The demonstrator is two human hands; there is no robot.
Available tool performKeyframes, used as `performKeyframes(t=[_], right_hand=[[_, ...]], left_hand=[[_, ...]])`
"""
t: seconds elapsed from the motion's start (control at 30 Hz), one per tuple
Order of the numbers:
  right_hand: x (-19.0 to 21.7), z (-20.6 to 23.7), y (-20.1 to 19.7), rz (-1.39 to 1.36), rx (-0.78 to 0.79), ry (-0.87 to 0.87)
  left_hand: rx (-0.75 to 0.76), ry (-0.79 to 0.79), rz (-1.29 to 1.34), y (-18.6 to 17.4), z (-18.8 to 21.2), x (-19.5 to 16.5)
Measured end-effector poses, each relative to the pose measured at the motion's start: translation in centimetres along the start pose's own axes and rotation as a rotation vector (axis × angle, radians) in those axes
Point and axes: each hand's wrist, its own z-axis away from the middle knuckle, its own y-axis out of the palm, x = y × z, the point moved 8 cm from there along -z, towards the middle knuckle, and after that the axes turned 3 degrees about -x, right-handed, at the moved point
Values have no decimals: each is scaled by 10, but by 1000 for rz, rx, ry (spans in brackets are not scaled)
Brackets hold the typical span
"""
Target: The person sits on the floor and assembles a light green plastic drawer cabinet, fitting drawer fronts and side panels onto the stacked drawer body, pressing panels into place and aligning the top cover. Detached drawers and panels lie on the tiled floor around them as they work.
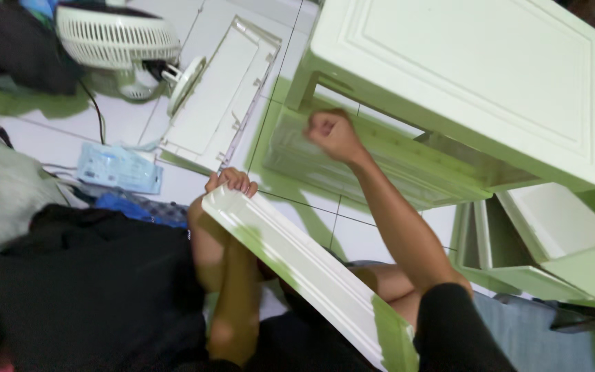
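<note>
White tiled floor — one cabinet, one fan. Left hand grip clamped on white panel; right hand fisted, empty.

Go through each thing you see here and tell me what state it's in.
Left hand: gripping the end of the white moulded panel, which is tilted.
Right hand: closed fist at the white cabinet.
White cabinet: tipped over on the floor.
Fan: lying on the floor.

panel in left hand: smooth, semi-gloss pale plastic | cabinet beyond right hand: same moulded plastic, satin | floor under both hands: glossy tile | garment left of left hand: matt black cloth
</note>
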Motion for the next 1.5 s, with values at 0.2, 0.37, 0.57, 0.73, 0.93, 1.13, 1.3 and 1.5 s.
performKeyframes(t=[0.2,0.37,0.57,0.73,0.93,1.13,1.3,1.5], right_hand=[[-32,-6,-54,211,-549,298],[-14,-2,-60,94,-595,259],[-17,89,-137,349,-514,337],[-16,162,-256,378,-740,182],[-55,202,-294,708,-851,373],[-16,180,-281,865,-790,-145],[-32,237,-238,273,-628,211],[12,349,-179,219,96,279]], left_hand=[[60,-3,141,18,-48,38],[-9,11,19,55,-85,66],[-111,100,-600,101,-87,111],[135,96,-635,145,-115,150],[116,55,-627,127,-125,163],[107,50,-515,125,-133,165],[111,242,-406,110,-91,87],[40,390,-83,66,-75,18]])
